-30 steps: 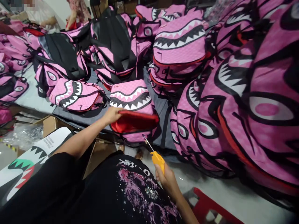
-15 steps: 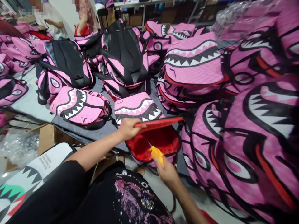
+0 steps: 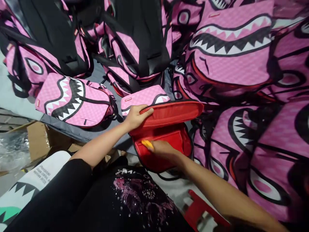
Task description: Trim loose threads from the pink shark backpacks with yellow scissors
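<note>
A pink shark-mouth bag lies open at the table's front edge, its red lining exposed. My left hand is closed on the rim of the raised flap, thumb on the red inner side. Inside the bag, my right hand grips a yellow-handled tool; its thin metal end cannot be made out now. Left of it lies a smaller pink shark-mouth bag, apart from both hands.
Pink bags are stacked at the right, with large ones close beside the open bag. Black-backed backpacks lie behind. A cardboard box, a white shark-print piece and a red stool are below the table edge.
The view has tilted down and closer. The flap stands opened wider, showing more red lining. My right hand has moved deeper into the bag and leftward with the yellow-handled tool.
</note>
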